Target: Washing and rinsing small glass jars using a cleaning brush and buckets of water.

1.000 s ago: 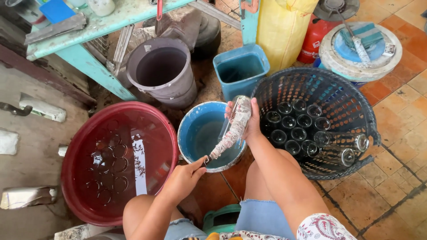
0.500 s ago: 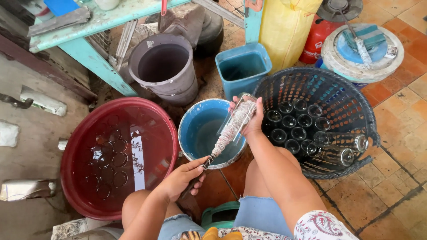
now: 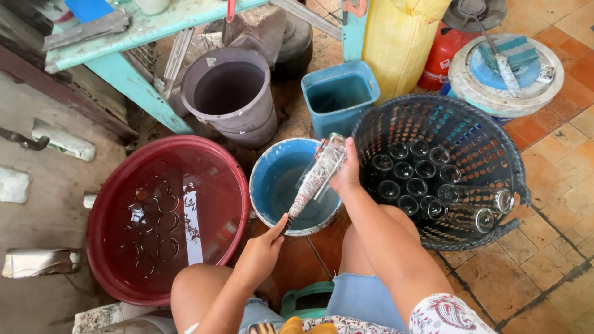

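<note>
With many clear glass bottles (image 3: 408, 179) already upright in the dark woven plastic basket (image 3: 495, 142) and more submerged in the red round plastic basin (image 3: 102, 216), the right hand (image 3: 346, 176) gripped a soapy clear glass bottle (image 3: 318, 173) over the blue round bucket (image 3: 266, 179) while the left hand (image 3: 263, 250) closed on the thin brush handle (image 3: 286, 224).

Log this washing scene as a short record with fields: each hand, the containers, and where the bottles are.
right hand: grips a clear glass bottle, tilted over the blue bucket
left hand: holds the handle of a bottle brush that runs into the bottle
red basin: holds water with bottles submerged
dark basket: holds washed bottles, most upright, two lying on their sides
grey bucket: behind the blue bucket
teal square tub: holds water
</note>
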